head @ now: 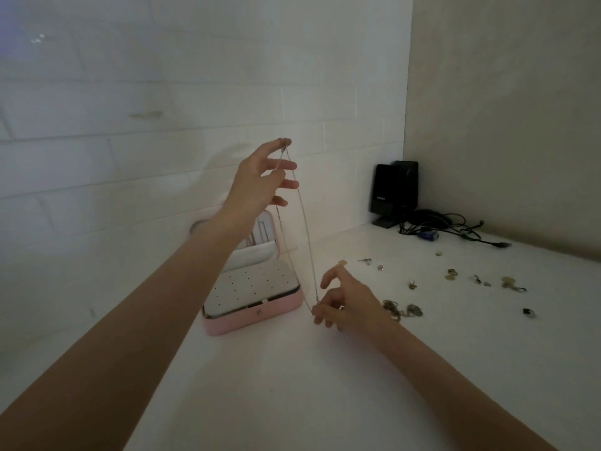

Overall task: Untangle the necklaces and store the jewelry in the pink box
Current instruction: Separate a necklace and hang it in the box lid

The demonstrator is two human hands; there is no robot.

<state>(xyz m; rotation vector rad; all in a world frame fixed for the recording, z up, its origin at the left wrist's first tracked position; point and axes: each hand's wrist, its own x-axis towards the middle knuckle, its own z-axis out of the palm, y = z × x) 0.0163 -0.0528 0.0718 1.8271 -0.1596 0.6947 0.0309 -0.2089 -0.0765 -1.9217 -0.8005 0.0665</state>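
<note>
At frame centre, the left hand [260, 180] pinches the top of a thin necklace [300, 216] while the right hand [344, 304] pinches its lower end, just right of the open pink box [260, 317] on the surface [292, 385].

Both forearms are cut off by the near edge. The left arm hides the left part of the pink box [260, 315] and most of its raised lid. The necklace [304, 229] is too thin to resolve links or clasp; its lower end vanishes among the right hand [344, 302] fingers. Scattered jewelry pieces [452, 273] at far right are too small to identify. A tangled clump [403, 310] is partly hidden behind the right wrist. The speaker [395, 192] label is illegible.
</note>
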